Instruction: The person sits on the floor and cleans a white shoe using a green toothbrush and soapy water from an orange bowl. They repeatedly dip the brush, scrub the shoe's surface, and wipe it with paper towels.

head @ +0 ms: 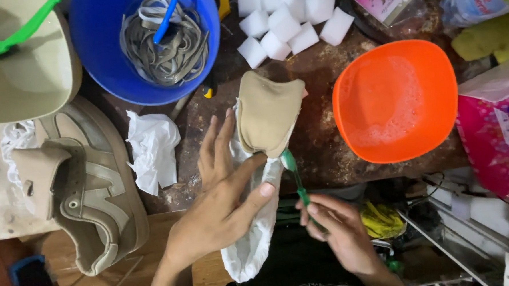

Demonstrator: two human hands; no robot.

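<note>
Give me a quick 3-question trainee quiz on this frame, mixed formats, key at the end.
1. True or false: the orange basin holds soapy, foamy water.
2. Multiple choice: what lies in the blue bucket? A) white sponge cubes B) grey laces C) crumpled tissue
3. Short answer: what does the right hand hold, and where does its head touch?

Key
1. True.
2. B: the grey laces lie in it, along with a blue-handled brush. The white sponge cubes sit on the table.
3. A green toothbrush; its head meets the lower edge of the tan insole, which the left hand steadies against a white cloth.
</note>
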